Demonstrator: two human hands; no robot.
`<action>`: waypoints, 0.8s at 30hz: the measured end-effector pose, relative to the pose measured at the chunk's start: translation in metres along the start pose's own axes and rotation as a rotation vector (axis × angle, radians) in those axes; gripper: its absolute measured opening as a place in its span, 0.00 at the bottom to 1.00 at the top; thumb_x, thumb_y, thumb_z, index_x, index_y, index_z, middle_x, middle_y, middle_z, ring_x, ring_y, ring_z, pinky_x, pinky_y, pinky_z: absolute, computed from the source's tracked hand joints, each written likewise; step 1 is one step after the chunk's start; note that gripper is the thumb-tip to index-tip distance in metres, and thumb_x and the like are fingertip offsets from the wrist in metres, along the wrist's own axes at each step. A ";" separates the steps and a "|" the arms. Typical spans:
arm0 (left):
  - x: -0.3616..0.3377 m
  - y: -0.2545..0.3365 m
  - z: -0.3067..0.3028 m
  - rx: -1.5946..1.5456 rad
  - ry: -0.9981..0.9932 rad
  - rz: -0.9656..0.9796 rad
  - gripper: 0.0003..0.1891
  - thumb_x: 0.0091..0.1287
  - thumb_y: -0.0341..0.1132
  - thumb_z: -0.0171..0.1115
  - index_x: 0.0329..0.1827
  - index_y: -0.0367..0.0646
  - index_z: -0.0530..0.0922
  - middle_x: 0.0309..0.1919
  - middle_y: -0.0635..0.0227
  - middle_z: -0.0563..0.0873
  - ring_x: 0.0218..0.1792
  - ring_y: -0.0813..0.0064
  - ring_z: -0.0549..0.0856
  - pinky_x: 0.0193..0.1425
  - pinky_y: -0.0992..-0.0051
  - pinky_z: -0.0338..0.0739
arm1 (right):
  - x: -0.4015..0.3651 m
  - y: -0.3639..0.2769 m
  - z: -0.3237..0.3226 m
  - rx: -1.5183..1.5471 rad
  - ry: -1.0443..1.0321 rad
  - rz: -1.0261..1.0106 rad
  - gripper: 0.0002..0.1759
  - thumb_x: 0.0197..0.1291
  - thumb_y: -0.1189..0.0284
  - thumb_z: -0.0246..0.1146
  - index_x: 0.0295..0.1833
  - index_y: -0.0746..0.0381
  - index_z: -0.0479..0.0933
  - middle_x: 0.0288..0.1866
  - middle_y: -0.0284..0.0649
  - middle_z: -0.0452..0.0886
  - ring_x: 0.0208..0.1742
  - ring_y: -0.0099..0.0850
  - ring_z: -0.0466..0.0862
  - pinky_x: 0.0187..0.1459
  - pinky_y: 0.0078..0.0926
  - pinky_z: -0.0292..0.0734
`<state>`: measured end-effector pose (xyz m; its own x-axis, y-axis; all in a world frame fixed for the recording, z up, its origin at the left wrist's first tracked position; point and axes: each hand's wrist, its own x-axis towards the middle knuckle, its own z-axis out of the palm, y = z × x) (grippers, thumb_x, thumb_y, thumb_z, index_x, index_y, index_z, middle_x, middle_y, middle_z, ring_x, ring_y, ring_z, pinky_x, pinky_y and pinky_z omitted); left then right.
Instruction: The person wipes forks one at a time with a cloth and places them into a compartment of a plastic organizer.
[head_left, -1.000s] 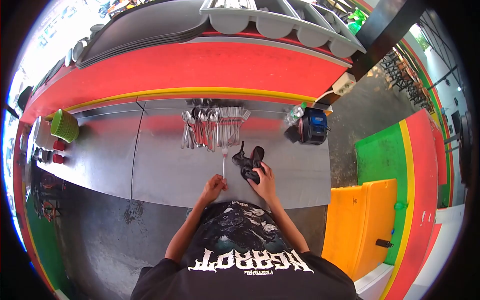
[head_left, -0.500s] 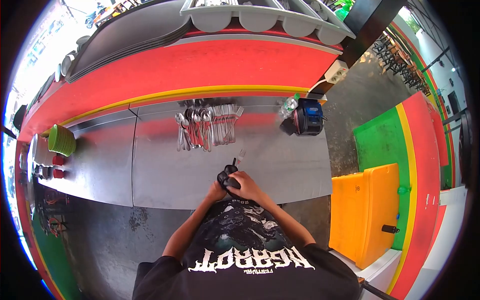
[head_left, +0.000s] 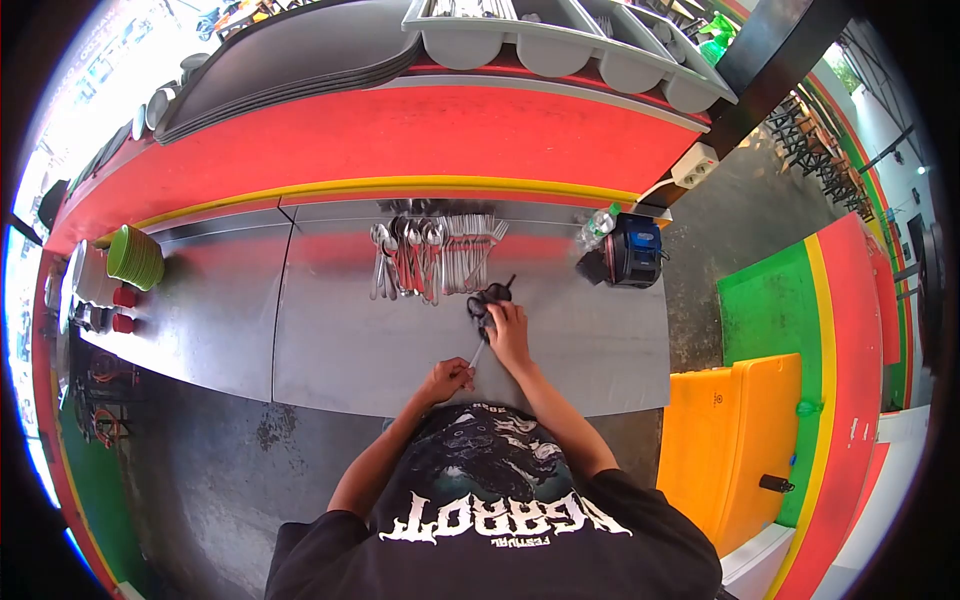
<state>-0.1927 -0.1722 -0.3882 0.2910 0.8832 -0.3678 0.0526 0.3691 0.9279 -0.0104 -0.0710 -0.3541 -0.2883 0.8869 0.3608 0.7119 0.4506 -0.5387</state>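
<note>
My left hand (head_left: 446, 381) pinches the end of a fork (head_left: 478, 352) near the table's front edge. The fork points away from me, and its head is hidden at the bunched black cloth (head_left: 488, 300). My right hand (head_left: 509, 336) is closed on this cloth, around the far part of the fork. Just beyond lie rows of spoons (head_left: 408, 245) on the left and forks (head_left: 470, 250) on the right, side by side on the metal table (head_left: 350, 350).
A plastic bottle (head_left: 598, 228) and a black-and-blue bag (head_left: 636, 250) stand at the table's back right. Green bowls (head_left: 137, 258) are stacked at the far left. A grey cutlery tray (head_left: 560, 45) and dark trays (head_left: 300, 65) rest on the red ledge. An orange bin (head_left: 735, 450) stands right.
My right hand has moved forward with the black cloth. My left hand has come away from the cloth and now shows on the fork's handle; the fork's tines are now covered.
</note>
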 end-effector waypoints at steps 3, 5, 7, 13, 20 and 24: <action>-0.006 0.008 -0.002 -0.025 -0.011 0.035 0.12 0.75 0.36 0.61 0.46 0.32 0.79 0.30 0.65 0.88 0.34 0.78 0.86 0.44 0.75 0.81 | 0.017 0.017 0.002 -0.079 0.027 -0.012 0.30 0.47 0.78 0.71 0.59 0.55 0.74 0.57 0.42 0.73 0.58 0.46 0.73 0.55 0.45 0.70; -0.006 0.006 -0.001 -0.072 0.013 0.014 0.13 0.75 0.37 0.61 0.46 0.32 0.79 0.31 0.65 0.87 0.35 0.79 0.86 0.45 0.75 0.80 | 0.025 0.027 0.003 -0.126 0.033 -0.029 0.32 0.46 0.76 0.73 0.60 0.55 0.74 0.56 0.42 0.73 0.57 0.45 0.74 0.53 0.44 0.72; -0.004 0.003 0.001 -0.090 0.026 0.019 0.13 0.75 0.37 0.60 0.47 0.32 0.79 0.31 0.65 0.87 0.36 0.78 0.86 0.46 0.75 0.80 | 0.034 0.036 0.007 -0.102 0.105 -0.010 0.30 0.47 0.80 0.70 0.59 0.57 0.74 0.56 0.44 0.74 0.57 0.47 0.75 0.55 0.45 0.73; -0.013 0.008 -0.001 -0.086 0.048 0.017 0.13 0.76 0.37 0.59 0.47 0.31 0.78 0.31 0.64 0.87 0.38 0.74 0.88 0.50 0.73 0.82 | 0.056 0.041 -0.008 0.050 0.349 0.155 0.25 0.52 0.84 0.66 0.58 0.63 0.73 0.53 0.51 0.74 0.56 0.53 0.76 0.57 0.47 0.72; -0.006 0.003 0.003 -0.247 0.076 -0.001 0.12 0.77 0.35 0.57 0.47 0.30 0.77 0.30 0.62 0.86 0.36 0.70 0.89 0.48 0.69 0.86 | 0.032 -0.007 -0.064 0.295 0.509 0.008 0.18 0.58 0.76 0.69 0.52 0.66 0.73 0.43 0.50 0.76 0.44 0.50 0.79 0.47 0.42 0.74; -0.005 0.003 0.000 -0.309 0.049 -0.082 0.11 0.74 0.34 0.59 0.49 0.33 0.79 0.36 0.61 0.87 0.42 0.70 0.88 0.51 0.70 0.83 | -0.038 -0.026 -0.055 0.405 0.298 -0.093 0.24 0.50 0.70 0.75 0.51 0.63 0.75 0.45 0.50 0.78 0.47 0.50 0.80 0.49 0.43 0.76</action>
<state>-0.1943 -0.1756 -0.3840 0.2513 0.8570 -0.4498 -0.2205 0.5032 0.8356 0.0168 -0.1220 -0.3119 -0.1013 0.8006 0.5906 0.3697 0.5814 -0.7248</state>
